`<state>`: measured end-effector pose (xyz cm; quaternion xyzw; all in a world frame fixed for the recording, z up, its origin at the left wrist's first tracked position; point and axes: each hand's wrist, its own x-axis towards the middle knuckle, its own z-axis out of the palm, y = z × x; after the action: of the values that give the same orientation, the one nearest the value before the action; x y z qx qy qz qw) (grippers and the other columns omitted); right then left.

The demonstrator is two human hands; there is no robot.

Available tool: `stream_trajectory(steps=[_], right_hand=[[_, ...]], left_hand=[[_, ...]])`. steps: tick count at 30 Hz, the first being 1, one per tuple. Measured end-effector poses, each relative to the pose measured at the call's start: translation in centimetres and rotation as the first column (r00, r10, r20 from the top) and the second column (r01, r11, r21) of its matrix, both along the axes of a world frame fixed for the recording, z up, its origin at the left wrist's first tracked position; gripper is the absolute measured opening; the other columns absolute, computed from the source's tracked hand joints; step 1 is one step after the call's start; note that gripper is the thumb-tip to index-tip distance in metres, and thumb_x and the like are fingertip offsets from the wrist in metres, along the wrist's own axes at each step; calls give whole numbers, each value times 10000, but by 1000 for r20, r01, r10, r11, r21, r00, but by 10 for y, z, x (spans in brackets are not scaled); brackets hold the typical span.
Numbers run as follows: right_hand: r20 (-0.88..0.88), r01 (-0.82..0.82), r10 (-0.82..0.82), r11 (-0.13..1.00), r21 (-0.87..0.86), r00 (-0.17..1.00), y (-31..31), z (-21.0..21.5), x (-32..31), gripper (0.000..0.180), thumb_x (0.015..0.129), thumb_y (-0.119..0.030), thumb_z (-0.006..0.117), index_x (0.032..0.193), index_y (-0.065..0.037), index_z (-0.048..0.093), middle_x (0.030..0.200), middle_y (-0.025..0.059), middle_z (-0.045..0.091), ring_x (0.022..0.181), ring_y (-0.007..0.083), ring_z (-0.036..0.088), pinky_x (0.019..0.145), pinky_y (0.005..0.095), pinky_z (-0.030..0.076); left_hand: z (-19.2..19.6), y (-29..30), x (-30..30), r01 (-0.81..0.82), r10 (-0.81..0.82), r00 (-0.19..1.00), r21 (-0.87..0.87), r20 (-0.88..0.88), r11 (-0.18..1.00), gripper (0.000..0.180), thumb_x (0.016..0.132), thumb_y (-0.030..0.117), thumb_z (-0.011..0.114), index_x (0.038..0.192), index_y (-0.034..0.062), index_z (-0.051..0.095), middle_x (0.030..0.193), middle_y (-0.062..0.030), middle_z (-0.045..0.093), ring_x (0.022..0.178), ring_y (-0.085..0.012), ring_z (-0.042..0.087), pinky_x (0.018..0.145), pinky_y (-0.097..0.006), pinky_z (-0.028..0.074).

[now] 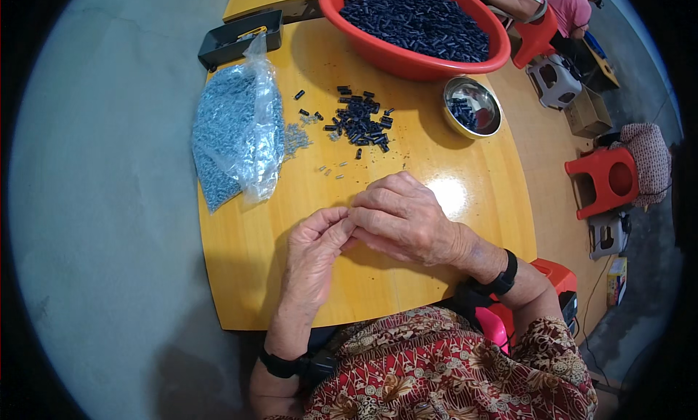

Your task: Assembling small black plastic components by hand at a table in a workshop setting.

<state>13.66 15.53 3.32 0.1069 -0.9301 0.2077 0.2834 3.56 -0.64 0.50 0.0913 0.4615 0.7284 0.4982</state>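
My left hand (pixel 313 249) and my right hand (pixel 407 220) meet above the near part of the yellow table (pixel 465 274). Thumbs and fingers of both are pinched together at the same spot; whatever they hold is hidden by the fingers. Just beyond them lie several tiny clear pieces (pixel 339 176). Farther off is a loose pile of small black cylindrical parts (pixel 360 122). Left of that pile, more tiny clear pieces (pixel 294 140) spill beside a clear plastic bag (pixel 236 129) filled with them.
A red basin (pixel 414 65) heaped with black parts stands at the far edge. Right of the pile is a metal bowl (pixel 488 104) holding some black parts. A dark tray (pixel 218 49) sits far left. Red stools (pixel 611 180) and other people (pixel 563 9) are off to the right.
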Motion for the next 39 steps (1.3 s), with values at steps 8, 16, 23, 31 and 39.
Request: stream_trajectory(steps=[8,16,23,31,39], right_hand=[[141,142,-124,981,-130,982,40,-11,-34,174,793,-98,685,952,-60,626,863,95,562,852,301,561,729,387,481],[272,113,-158,978,173,949,43,-25,-65,106,778,-152,655,840,-66,650,839,72,588,860,263,585,757,374,501],[232,150,-136,988,-42,963,34,-22,-58,70,770,-91,659,819,-48,630,811,79,612,833,253,619,738,379,513],[51,92,-77,815,-572,996,7,-3,-31,65,779,-28,693,831,-22,655,781,60,619,745,198,603,697,324,489],[-85,88,-156,844,-529,984,8,-4,-12,110,754,-44,714,842,-38,649,800,62,581,760,236,567,692,345,454]], left_hand=[[5,-4,-9,-98,62,955,-113,-288,989,177,926,91,642,1066,-15,658,947,-61,692,855,-125,651,799,-237,496],[1,-5,-13,-135,94,946,-113,-310,984,196,932,124,641,1076,-8,648,941,-68,695,865,-124,653,807,-253,488],[2,0,-15,-182,155,955,-85,-254,980,207,939,148,639,1086,2,641,954,-63,690,883,-118,646,809,-241,479],[13,22,-15,-202,204,979,125,-6,971,171,951,95,606,1107,23,601,1062,-63,637,969,-131,609,898,-277,488],[18,31,-1,-139,126,989,193,77,971,166,952,46,579,1118,35,583,1058,-44,619,979,-117,592,909,-267,471]])
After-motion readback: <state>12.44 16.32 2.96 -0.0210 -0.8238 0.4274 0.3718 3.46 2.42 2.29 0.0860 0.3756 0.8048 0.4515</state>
